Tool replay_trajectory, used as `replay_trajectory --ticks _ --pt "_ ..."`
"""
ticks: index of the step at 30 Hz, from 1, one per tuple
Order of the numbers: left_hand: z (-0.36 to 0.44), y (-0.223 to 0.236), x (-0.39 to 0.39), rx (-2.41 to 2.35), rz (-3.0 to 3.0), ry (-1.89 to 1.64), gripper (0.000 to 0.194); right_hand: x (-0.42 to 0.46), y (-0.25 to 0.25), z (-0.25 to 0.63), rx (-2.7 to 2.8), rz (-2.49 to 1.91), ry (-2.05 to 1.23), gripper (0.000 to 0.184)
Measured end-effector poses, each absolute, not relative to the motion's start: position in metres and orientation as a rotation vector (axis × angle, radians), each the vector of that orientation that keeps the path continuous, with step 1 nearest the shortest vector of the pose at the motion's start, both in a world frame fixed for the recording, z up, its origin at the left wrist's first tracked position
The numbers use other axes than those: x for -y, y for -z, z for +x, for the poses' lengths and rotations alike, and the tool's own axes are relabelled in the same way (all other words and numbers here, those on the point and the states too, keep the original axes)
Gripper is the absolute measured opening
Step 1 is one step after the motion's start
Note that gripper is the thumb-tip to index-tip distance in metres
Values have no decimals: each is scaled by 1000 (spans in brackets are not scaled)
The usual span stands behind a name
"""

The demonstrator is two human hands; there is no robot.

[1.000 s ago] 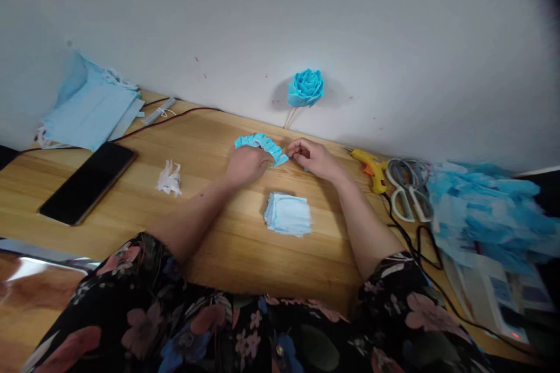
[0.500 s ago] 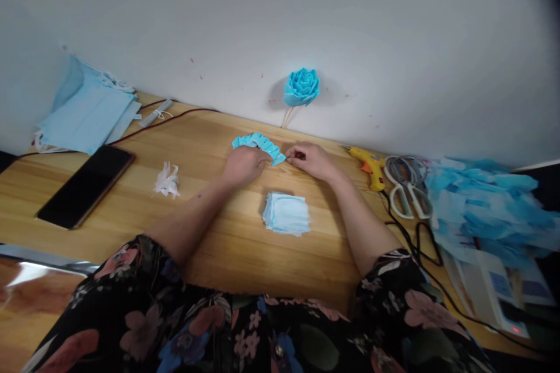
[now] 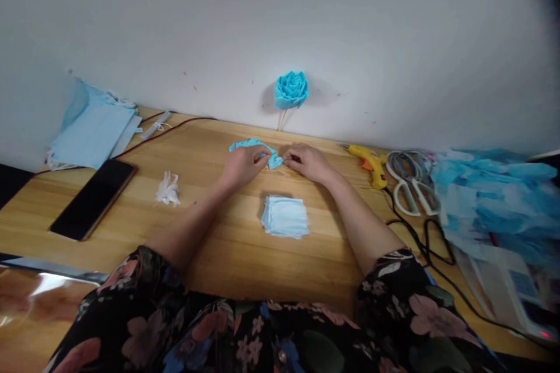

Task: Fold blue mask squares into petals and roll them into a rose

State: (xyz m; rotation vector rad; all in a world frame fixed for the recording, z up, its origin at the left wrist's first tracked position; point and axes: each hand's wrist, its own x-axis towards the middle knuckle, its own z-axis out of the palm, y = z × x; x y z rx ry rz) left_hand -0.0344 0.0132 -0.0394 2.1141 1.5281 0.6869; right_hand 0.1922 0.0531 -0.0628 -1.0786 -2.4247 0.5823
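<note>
Between my hands runs a pleated strip of blue mask fabric (image 3: 275,161), curving away behind my left hand. My left hand (image 3: 245,166) pinches the strip close to its right end. With thumb and fingertips together, my right hand (image 3: 308,163) grips the strip's right tip. My left hand covers part of the strip's middle. Just below my hands lies a stack of pale blue fabric squares (image 3: 286,217). Beyond them, a blue fabric rose (image 3: 291,90) on a thin stick leans at the wall.
Left are face masks (image 3: 94,131), a phone (image 3: 94,198), white scraps (image 3: 168,189) and a clear stick bundle (image 3: 156,126). Right are a yellow glue gun (image 3: 367,160) with its black cord, white-handled scissors (image 3: 413,195) and a heap of blue fabric pieces (image 3: 494,192).
The strip has turned more edge-on and its right end is now folded or curled. My left hand's thumb and fingers have shifted on it. The camera view has moved slightly.
</note>
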Motion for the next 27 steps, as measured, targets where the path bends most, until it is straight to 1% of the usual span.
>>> replay_trajectory --ticks 6,10,20,27 --pt "-13 16 -20 -1552 2338 -388 29 -53 67 194 2397 -1065 -582 6" --pt "-7 13 -28 -1597 2366 -238 28 -54 67 195 2400 -1072 -582 6" --pt "-7 30 -37 -1650 2363 -257 28 -55 65 193 2399 -1080 -586 8" --pt "-5 22 -42 -1711 2293 -173 28 -54 64 193 2329 -1068 -648 12"
